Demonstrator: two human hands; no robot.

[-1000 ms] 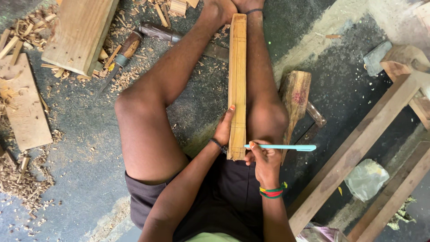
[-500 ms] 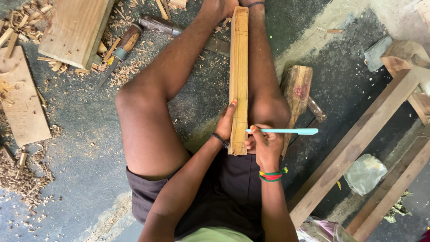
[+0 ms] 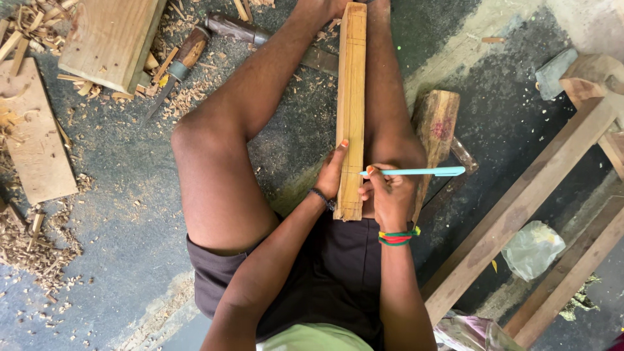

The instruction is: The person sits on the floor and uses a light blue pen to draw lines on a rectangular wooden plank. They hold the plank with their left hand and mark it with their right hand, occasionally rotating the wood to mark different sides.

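Note:
A long narrow wooden slat (image 3: 351, 97) lies lengthwise along my right leg, its near end by my lap. My left hand (image 3: 333, 170) grips the slat's left edge near that end, thumb up against the wood. My right hand (image 3: 389, 194) holds a light blue pen (image 3: 416, 171) pointing left, its tip at the slat's right edge. Pencil lines run along the slat's face.
I sit on a rough grey floor. A chisel (image 3: 175, 68) and wood shavings (image 3: 32, 240) lie at the left by two boards (image 3: 110, 39). A wood block (image 3: 434, 123) is beside my right knee. Timber rails (image 3: 520, 201) and a plastic bag (image 3: 533, 247) lie at the right.
The view has drifted a little. My right hand has shifted the pen slightly up along the slat's right edge; my left hand stays on the slat.

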